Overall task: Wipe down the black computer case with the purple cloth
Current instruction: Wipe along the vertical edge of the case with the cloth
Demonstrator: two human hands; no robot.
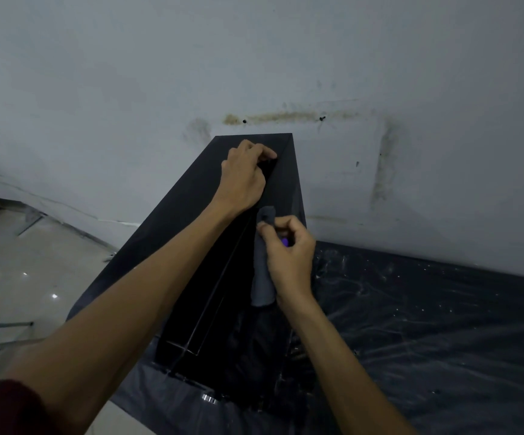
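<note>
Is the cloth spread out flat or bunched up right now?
Bunched. The right hand pinches the cloth into a narrow wad that hangs against the black computer case; the left hand grips the case's top edge.

We count one black computer case. We count two hands on it, the left hand up at twelve o'clock and the right hand at three o'clock. We see one cloth, one dark plastic sheet at four o'clock, and two small black spots on the wall
</note>
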